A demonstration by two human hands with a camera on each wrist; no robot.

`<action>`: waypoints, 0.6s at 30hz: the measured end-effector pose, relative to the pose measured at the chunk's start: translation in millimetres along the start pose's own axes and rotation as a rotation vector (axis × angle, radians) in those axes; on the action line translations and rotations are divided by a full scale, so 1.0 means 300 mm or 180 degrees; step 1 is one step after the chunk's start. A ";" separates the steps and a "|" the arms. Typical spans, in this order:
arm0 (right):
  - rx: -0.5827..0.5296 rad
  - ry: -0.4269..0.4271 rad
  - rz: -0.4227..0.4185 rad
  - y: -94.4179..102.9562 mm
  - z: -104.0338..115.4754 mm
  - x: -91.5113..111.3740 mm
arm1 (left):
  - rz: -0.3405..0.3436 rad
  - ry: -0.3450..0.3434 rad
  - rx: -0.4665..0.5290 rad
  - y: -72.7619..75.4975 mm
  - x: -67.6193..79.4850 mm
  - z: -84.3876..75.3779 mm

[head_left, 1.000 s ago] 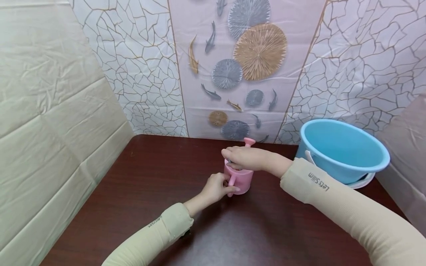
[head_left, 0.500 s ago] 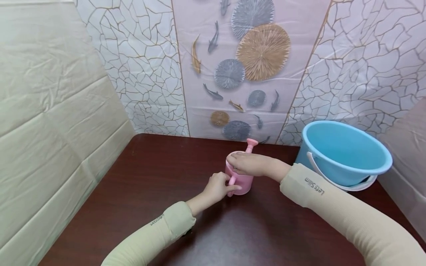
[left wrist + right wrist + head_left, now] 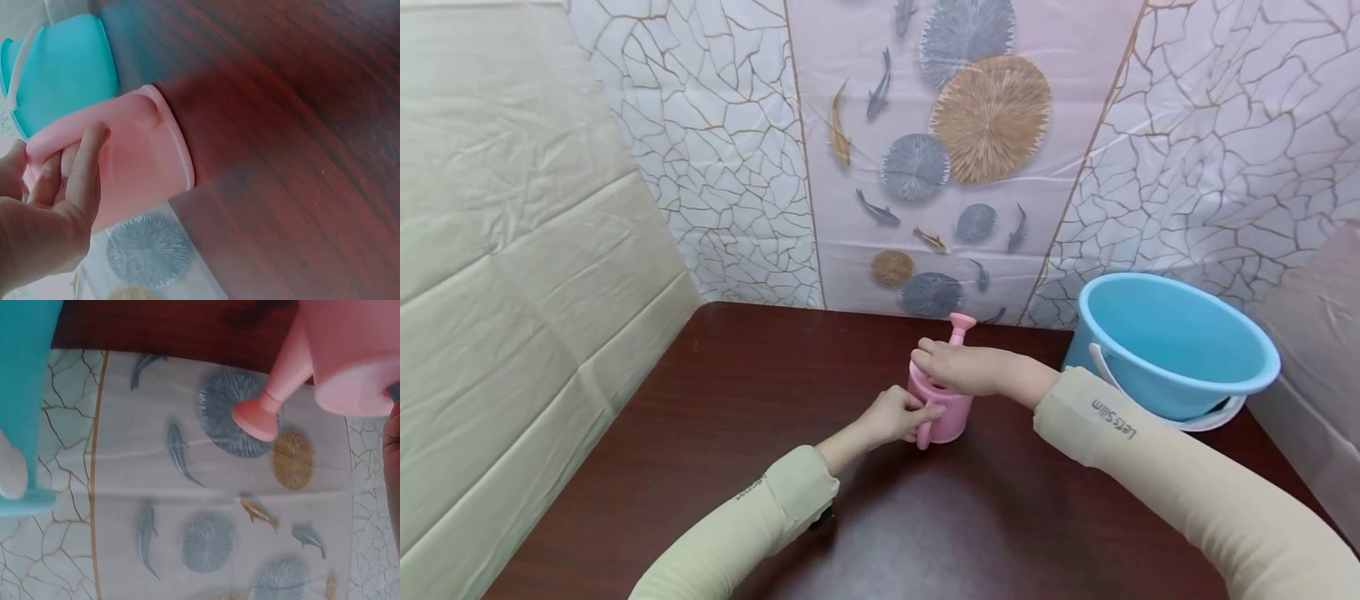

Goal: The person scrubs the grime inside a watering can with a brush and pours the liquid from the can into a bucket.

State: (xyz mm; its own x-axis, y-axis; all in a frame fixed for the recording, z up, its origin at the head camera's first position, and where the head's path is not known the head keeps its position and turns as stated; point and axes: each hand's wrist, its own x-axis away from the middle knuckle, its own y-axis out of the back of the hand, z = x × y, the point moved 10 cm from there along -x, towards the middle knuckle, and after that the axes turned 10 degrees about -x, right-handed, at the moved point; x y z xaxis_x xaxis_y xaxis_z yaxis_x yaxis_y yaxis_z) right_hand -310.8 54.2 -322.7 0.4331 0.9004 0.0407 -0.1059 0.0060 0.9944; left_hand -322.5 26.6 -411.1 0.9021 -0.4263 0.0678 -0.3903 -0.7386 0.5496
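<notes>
A pink watering can stands upright on the table, its spout pointing toward the back wall. My left hand grips the can's handle, with fingers curled through the loop and the thumb near its top. Over the can's open top is my right hand, fingers bent down at the rim. A small dark grey thing shows at the right fingertips, in the mouth of the can; I cannot tell its kind. The palm covers much of the opening in the head view.
At the back right stands a light blue bucket with a white handle, close to the right forearm. The dark red-brown table ends at a patterned wall covering behind and a beige cloth at the left.
The left thumb has shifted higher on the handle, and the can has turned slightly. My right hand has gone from lying over the opening to having more bent fingers at the rim.
</notes>
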 end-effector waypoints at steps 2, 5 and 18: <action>-0.0006 -0.0036 0.0052 0.012 0.004 0.000 | -0.0050 0.0013 -0.0016 0.002 -0.001 0.002; 0.0044 -0.0090 0.0182 0.026 0.011 0.000 | -0.0149 -0.0017 -0.0132 0.009 -0.001 -0.002; 0.0712 -0.0076 0.0544 0.031 0.077 0.011 | -0.0358 -0.0252 -0.0333 0.020 0.018 -0.029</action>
State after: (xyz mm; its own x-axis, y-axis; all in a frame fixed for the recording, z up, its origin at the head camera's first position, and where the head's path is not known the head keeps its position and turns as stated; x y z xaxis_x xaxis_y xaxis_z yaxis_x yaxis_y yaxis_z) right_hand -289.7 47.2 -311.2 0.4473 0.8696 0.2093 0.0199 -0.2436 0.9697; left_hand -318.4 24.5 -400.1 0.9200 -0.3869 -0.0627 -0.2627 -0.7275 0.6339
